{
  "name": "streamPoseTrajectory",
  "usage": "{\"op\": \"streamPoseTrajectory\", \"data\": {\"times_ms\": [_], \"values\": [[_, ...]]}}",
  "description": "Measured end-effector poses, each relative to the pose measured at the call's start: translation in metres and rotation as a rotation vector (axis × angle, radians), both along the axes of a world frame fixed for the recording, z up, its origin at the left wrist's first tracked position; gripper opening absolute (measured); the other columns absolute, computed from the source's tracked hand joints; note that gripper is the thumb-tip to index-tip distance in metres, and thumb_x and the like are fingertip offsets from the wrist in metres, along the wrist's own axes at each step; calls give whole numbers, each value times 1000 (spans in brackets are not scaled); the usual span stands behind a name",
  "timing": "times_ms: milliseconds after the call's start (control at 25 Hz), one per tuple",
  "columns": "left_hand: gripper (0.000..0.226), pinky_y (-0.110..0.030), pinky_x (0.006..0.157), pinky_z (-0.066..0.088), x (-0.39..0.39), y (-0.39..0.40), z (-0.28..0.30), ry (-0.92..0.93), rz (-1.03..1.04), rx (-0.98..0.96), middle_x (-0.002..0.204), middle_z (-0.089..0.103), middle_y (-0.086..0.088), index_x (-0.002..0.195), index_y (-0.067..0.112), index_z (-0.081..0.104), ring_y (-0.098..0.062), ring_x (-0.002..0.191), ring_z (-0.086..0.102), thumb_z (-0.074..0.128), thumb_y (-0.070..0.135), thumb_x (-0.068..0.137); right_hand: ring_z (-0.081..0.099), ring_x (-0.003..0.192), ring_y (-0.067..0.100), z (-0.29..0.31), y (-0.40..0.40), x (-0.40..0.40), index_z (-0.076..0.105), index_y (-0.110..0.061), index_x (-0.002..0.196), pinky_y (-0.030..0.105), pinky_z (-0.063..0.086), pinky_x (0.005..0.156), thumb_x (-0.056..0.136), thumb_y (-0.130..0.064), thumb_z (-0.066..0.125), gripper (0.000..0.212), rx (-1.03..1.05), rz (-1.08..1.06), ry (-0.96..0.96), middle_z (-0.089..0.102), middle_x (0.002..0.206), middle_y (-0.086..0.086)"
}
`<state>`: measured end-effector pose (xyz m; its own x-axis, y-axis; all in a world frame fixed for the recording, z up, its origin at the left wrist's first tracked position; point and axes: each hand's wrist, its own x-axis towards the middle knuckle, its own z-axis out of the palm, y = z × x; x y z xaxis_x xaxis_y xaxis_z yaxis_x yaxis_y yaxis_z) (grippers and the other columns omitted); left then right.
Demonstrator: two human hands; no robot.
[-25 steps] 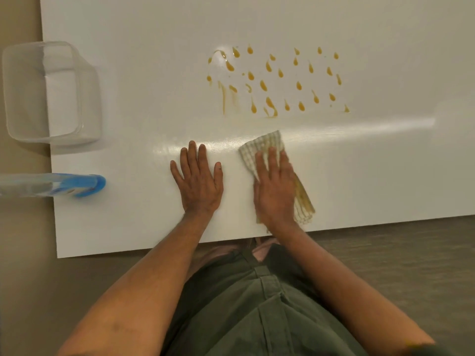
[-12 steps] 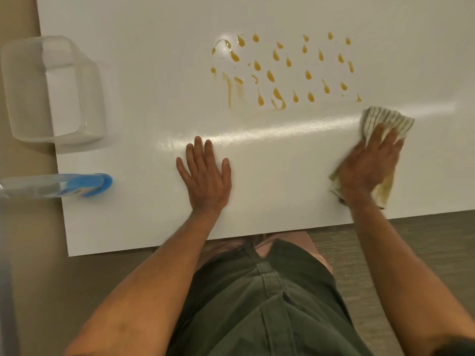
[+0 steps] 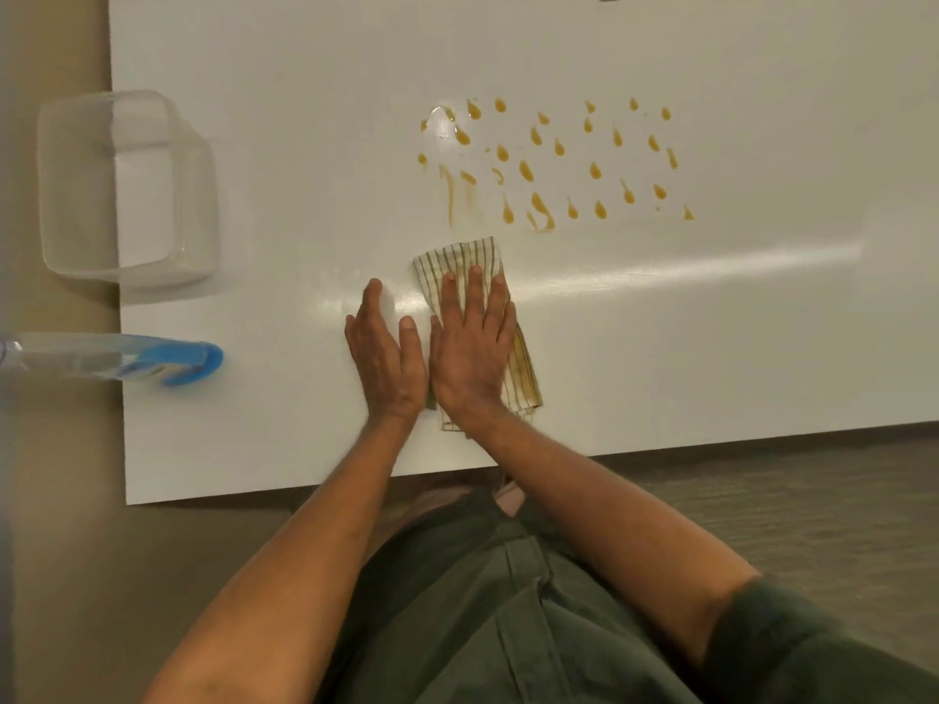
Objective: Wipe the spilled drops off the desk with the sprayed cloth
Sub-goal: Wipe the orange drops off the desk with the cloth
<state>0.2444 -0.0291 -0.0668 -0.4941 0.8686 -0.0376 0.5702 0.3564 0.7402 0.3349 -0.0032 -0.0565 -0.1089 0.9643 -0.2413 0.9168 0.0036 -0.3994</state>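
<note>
Right hand (image 3: 472, 358), fingers spread, presses striped cloth (image 3: 460, 261) flat on tabletop (image 3: 711, 322), frame centre. Amber drops (image 3: 559, 160) just above. Left hand (image 3: 388, 358) flat, bracing. Advice: push upward, even pressure, overlapping passes.

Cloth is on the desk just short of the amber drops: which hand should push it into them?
Right. The right hand lies flat on the striped cloth, directly below the amber drops. The left hand rests bare on the desk beside it, touching no cloth.
</note>
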Motion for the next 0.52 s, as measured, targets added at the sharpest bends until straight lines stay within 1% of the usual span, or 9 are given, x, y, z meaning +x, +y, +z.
{"op": "streamPoseTrajectory", "data": {"times_ms": [40, 80, 160, 200, 240, 280, 360, 440, 520], "values": [[65, -55, 131, 16, 3, 3, 3, -29, 29, 1, 166, 38, -8, 160, 12, 34, -25, 155, 32, 26, 45, 105, -5, 165, 33, 2, 2, 5, 15, -24, 169, 53, 4, 134, 113, -45, 27, 61, -20, 15, 61, 5, 178, 9], [63, -56, 129, 20, 8, 7, 6, 0, 43, -2, 166, 38, -8, 159, 13, 34, -25, 155, 32, 28, 45, 105, -3, 165, 30, 6, 4, 12, 19, -24, 168, 50, 4, 134, 113, -43, 26, 58, -39, 25, 185, 8, 178, 8], [58, -58, 128, 21, 29, 14, 9, 157, -27, -15, 167, 35, -10, 158, 14, 35, -27, 155, 30, 35, 41, 106, 5, 165, 19, 15, 4, 36, 27, -23, 166, 36, 7, 134, 114, -37, 27, 54, -49, -16, 472, 16, 177, 4], [58, -60, 128, 19, 44, 17, 9, 239, -103, -39, 169, 30, -11, 158, 16, 34, -30, 156, 26, 39, 41, 106, 11, 164, 14, 18, 4, 53, 32, -23, 164, 29, 10, 132, 115, -34, 28, 51, -28, -60, 551, 20, 176, 2], [61, -61, 128, 16, 60, 20, 7, 312, -175, -90, 172, 23, -11, 160, 17, 32, -33, 158, 20, 42, 44, 105, 17, 162, 13, 18, 6, 73, 38, -22, 162, 28, 14, 131, 115, -30, 30, 48, 10, -107, 569, 24, 174, 0], [66, -63, 127, 12, 75, 22, 3, 374, -229, -166, 174, 16, -11, 162, 20, 28, -34, 160, 13, 43, 48, 104, 21, 161, 14, 18, 10, 94, 43, -20, 158, 32, 19, 132, 115, -25, 33, 45, 59, -143, 536, 29, 173, 1], [76, -66, 126, 7, 95, 22, -7, 474, -271, -303, 176, 6, -8, 166, 26, 18, -37, 162, 4, 39, 57, 101, 26, 160, 22, 12, 19, 138, 49, -16, 154, 44, 25, 132, 113, -18, 39, 42, 121, -171, 408, 34, 170, 5], [76, -68, 126, 10, 97, 20, -16, 561, -269, -316, 177, 6, -8, 167, 27, 13, -38, 162, 4, 36, 57, 101, 28, 160, 30, 5, 30, 180, 51, -11, 152, 51, 27, 130, 111, -13, 44, 42, 177, -148, 273, 37, 168, 11], [73, -65, 126, 15, 93, 21, -20, 595, -246, -268, 177, 8, -8, 167, 27, 13, -38, 162, 6, 35, 53, 103, 28, 159, 36, -3, 47, 218, 52, -6, 151, 54, 27, 129, 109, -12, 47, 43, 215, -107, 153, 38, 167, 17]]}}
